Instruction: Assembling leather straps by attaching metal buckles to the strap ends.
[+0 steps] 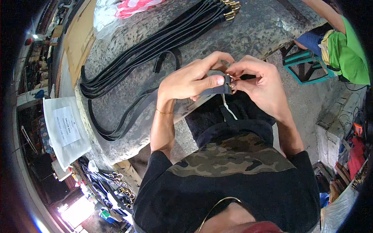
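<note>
Both my hands meet over the near edge of the table, close to my lap. My left hand (188, 79) is closed around the end of a black belt (142, 104), its thumb pressed on the strap beside a small black loop. With bent fingers, my right hand (261, 83) pinches a gold-coloured buckle (232, 84) at that same end; the fingers partly hide it. The belt's other part runs left across the table and curves round at the left edge. Beyond my hands lies a thick bundle of black belts (155, 52), gold-coloured buckles gathered at its far right end.
The mottled stone-like table (248, 33) carries a plastic bag (110, 13) at the back left. A white labelled packet (66, 126) sits at its left edge. To the right, a person in green (351, 54) is beside a green stool (305, 66). More belts (112, 186) lie lower left.
</note>
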`<action>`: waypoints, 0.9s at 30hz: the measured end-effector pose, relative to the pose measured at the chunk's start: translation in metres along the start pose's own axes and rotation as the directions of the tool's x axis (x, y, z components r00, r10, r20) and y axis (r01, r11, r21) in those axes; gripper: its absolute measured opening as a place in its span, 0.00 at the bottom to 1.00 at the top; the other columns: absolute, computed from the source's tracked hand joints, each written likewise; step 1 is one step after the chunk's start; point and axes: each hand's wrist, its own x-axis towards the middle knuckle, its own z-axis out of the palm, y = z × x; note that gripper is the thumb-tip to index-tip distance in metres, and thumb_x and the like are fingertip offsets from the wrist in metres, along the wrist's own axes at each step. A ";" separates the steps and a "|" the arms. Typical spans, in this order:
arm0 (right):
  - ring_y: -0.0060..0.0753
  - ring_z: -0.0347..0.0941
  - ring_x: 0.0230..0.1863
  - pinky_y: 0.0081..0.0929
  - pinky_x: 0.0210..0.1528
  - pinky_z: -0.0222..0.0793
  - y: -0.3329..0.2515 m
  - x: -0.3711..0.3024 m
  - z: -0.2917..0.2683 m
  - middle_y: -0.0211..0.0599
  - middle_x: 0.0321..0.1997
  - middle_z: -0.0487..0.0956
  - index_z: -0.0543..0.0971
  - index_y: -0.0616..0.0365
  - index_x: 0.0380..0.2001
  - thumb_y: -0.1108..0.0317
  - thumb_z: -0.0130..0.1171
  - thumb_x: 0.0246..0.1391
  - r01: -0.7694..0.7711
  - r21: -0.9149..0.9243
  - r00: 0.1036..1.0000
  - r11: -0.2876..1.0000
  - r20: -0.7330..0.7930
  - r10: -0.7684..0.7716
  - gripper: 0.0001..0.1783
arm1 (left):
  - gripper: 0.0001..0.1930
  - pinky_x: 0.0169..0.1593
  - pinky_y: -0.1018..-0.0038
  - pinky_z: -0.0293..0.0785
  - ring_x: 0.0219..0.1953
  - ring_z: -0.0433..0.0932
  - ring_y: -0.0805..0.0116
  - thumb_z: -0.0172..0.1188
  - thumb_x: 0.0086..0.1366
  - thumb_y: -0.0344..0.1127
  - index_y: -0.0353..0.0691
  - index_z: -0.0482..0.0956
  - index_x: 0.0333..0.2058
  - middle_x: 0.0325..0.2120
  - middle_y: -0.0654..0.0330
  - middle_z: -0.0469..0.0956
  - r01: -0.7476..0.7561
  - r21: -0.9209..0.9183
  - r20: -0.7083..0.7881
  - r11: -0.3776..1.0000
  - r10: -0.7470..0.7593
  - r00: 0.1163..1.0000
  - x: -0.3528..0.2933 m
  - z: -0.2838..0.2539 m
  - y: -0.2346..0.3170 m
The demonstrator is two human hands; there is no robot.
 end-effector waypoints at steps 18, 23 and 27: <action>0.23 0.77 0.38 0.22 0.43 0.73 0.024 0.013 -0.021 0.34 0.35 0.81 0.78 0.68 0.43 0.75 0.65 0.52 -0.252 0.283 0.919 0.925 0.371 0.137 0.14 | 0.17 0.22 0.70 0.72 0.15 0.78 0.65 0.53 0.69 0.43 0.32 0.77 0.32 0.11 0.56 0.73 0.183 0.402 0.021 0.897 -0.208 0.978 -0.009 -0.001 0.022; 0.21 0.76 0.38 0.22 0.44 0.74 0.022 0.010 -0.017 0.35 0.37 0.81 0.78 0.65 0.44 0.75 0.67 0.49 -0.192 -0.008 0.931 0.981 0.314 0.185 0.17 | 0.15 0.25 0.70 0.72 0.17 0.79 0.65 0.53 0.69 0.40 0.31 0.77 0.33 0.15 0.55 0.76 0.214 0.370 0.014 0.904 -0.236 0.972 -0.009 0.005 0.016; 0.23 0.77 0.36 0.22 0.41 0.75 0.030 0.006 -0.016 0.35 0.36 0.80 0.78 0.66 0.43 0.78 0.66 0.49 -0.109 0.297 0.948 0.949 0.319 0.009 0.16 | 0.15 0.26 0.75 0.73 0.20 0.79 0.69 0.53 0.69 0.40 0.31 0.75 0.41 0.26 0.56 0.81 0.143 0.197 0.047 0.970 -0.155 0.987 -0.012 0.002 0.005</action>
